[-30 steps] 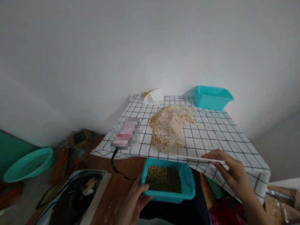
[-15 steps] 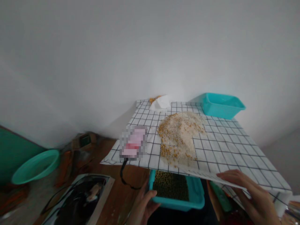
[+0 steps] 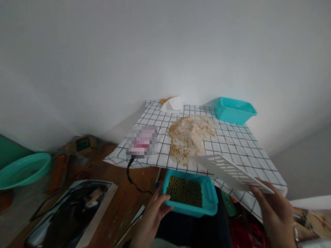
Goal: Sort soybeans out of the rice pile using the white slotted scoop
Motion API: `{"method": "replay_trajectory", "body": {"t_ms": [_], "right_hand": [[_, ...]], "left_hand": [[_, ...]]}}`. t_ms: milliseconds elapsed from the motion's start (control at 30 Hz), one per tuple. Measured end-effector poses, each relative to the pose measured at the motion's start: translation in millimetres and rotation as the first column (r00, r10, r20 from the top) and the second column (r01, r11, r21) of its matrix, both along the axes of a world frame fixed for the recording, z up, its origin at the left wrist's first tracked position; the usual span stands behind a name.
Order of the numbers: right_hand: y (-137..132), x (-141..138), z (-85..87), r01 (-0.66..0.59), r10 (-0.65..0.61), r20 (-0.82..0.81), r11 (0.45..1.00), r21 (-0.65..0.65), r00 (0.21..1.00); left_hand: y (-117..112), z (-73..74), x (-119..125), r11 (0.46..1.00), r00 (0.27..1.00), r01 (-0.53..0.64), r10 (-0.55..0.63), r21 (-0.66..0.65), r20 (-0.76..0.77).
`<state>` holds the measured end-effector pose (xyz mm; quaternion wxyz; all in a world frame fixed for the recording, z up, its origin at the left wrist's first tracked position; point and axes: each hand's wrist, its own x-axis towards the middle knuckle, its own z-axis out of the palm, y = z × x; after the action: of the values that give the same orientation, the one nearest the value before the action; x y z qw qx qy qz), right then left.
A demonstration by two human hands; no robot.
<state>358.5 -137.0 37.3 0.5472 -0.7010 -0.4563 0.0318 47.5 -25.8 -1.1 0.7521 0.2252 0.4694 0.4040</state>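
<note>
Slotted white board [image 3: 227, 175] tips up beside mixed grain [image 3: 191, 134]

From the head camera, the right hand [image 3: 278, 210] grips the board by its near end, its slots now turned into view where half a second ago it showed nearly edge-on; the far end stands by the near margin of the grain on the checked cloth [image 3: 240, 146] (whether they touch, one cannot tell). At this slant the board seems to carry nothing, leaving plenty of grain loose. The left hand [image 3: 153, 210] still holds the teal tub [image 3: 210, 196] at its left side, below the cloth's near edge, beans [image 3: 181, 187] inside
</note>
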Motion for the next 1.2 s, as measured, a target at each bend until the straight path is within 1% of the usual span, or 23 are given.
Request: {"method": "replay_trajectory", "body": {"t_ms": [33,100,167,267,400,533,600,700,767,833,967,1067,1200], "right_hand": [[-5,0,-2.9,0.028,-0.027,-0.042,0.999,0.020,0.999],[-14,-3,-6.9,0.058,-0.052,-0.112,0.997,0.049,0.992],[-23,-8,-8.6,0.064,-0.053,-0.155,0.996,0.063,0.986],[-33,-16,-8.0,0.056,-0.041,-0.189,0.995,0.078,0.981],[-41,-23,-0.5,0.064,-0.032,-0.230,0.989,0.131,0.973],[-43,-33,12.2,0.131,-0.086,-0.229,0.972,0.193,0.970],[-40,-39,17.2,0.155,-0.095,-0.244,0.957,0.244,0.965],[-28,-46,21.1,0.184,-0.077,-0.316,0.928,0.324,0.946],[-18,-49,21.8,0.199,-0.036,-0.399,0.905,0.376,0.916],[-8,-52,21.8,0.212,0.004,-0.474,0.891,0.402,0.880],[7,-56,17.0,0.188,0.050,-0.537,0.906,0.379,0.842],[18,-57,7.2,0.188,0.072,-0.586,0.909,0.371,0.807],[29,-56,-7.7,0.221,0.066,-0.675,0.918,0.330,0.735]], "left_hand": [[-3,-0.3,3,0.999,0.999,-0.035,0.035,-0.031,0.007],[-7,-2.6,6,0.997,0.997,-0.056,0.058,-0.058,0.043],[-6,-5.9,5,0.998,0.993,-0.053,0.057,-0.040,0.100],[-4,-9.5,2,0.996,0.989,-0.082,0.086,-0.040,0.119],[-8,-7.4,1,0.994,0.988,-0.104,0.106,-0.028,0.111],[-14,0.2,-4,0.996,0.988,-0.084,0.082,0.004,0.132],[-14,3.4,-7,0.996,0.987,-0.085,0.082,0.015,0.135],[-11,6.1,-12,0.995,0.987,-0.098,0.094,0.020,0.128],[-8,7.5,-15,0.995,0.988,-0.103,0.100,0.016,0.119],[-7,9.9,-19,0.993,0.988,-0.113,0.111,0.013,0.109],[-5,16.9,-25,0.988,0.984,-0.153,0.150,0.020,0.093],[-4,19.5,-26,0.988,0.985,-0.156,0.154,0.015,0.075],[-5,19.0,-24,0.989,0.987,-0.149,0.147,0.027,0.059]]}}
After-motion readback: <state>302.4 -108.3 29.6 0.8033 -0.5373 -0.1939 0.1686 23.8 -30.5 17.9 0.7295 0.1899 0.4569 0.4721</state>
